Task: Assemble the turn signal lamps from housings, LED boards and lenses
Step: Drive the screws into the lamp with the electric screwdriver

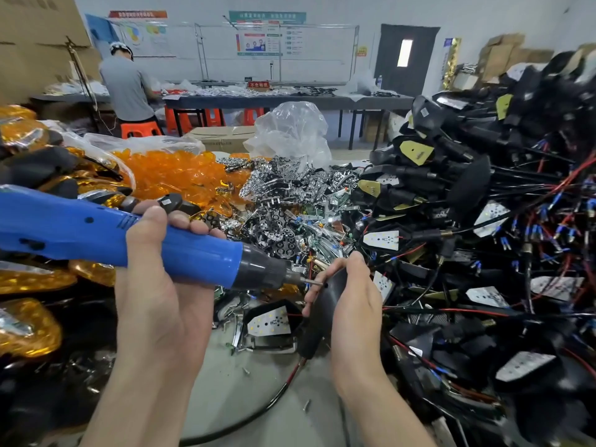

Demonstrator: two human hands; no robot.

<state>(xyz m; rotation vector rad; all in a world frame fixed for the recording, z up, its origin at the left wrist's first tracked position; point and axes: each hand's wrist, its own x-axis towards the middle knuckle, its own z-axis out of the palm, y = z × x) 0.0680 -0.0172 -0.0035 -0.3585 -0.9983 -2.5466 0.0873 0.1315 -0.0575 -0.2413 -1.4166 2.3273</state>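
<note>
My left hand (161,285) grips a blue electric screwdriver (129,240) held almost level, its bit (314,281) pointing right. My right hand (351,298) holds a black lamp housing (329,295) upright, back towards me, with the bit tip touching the housing near my fingertips. A black cable with a red wire (277,395) hangs from that housing. Another black housing with a white LED board (269,321) lies on the table just below the bit.
Amber lenses (180,175) fill a bag at the left; finished amber lamps (29,324) lie at the far left. Chrome reflectors (290,195) are heaped in the middle. A tall pile of wired black housings (483,204) is at the right. A person (125,88) stands at a far table.
</note>
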